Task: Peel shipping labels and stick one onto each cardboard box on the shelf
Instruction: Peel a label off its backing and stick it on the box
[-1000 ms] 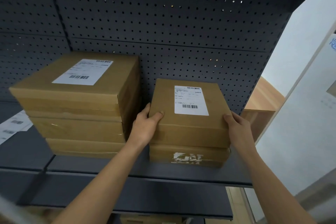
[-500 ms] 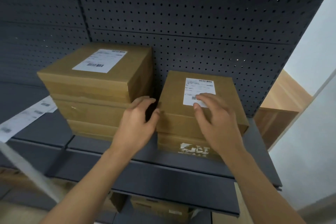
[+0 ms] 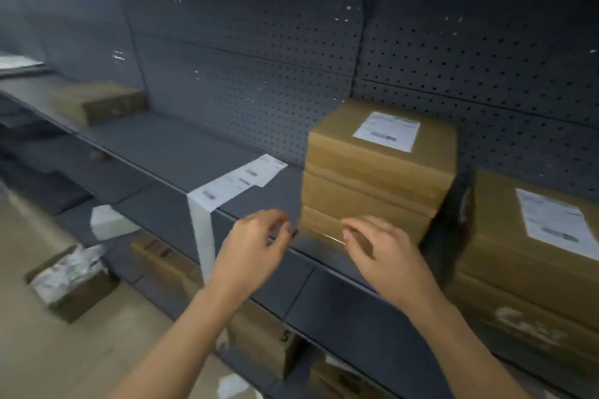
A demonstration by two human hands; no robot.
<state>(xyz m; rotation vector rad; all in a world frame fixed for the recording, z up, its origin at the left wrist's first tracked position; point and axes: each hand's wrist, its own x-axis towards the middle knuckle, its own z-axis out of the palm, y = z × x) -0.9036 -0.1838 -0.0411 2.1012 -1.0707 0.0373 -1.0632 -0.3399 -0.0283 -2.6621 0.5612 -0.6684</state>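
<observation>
Left hand [image 3: 252, 249] and right hand [image 3: 385, 256] hover before dark shelf [image 3: 168, 146].

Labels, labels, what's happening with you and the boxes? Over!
Left hand and right hand empty, loosely curled. Label strip on shelf, tail over edge. Middle stack and right stack labelled on top. Nothing blocking strip.

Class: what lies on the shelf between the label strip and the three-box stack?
Nothing: in the head view, only bare grey shelf separates the label strip from the stack.
</observation>
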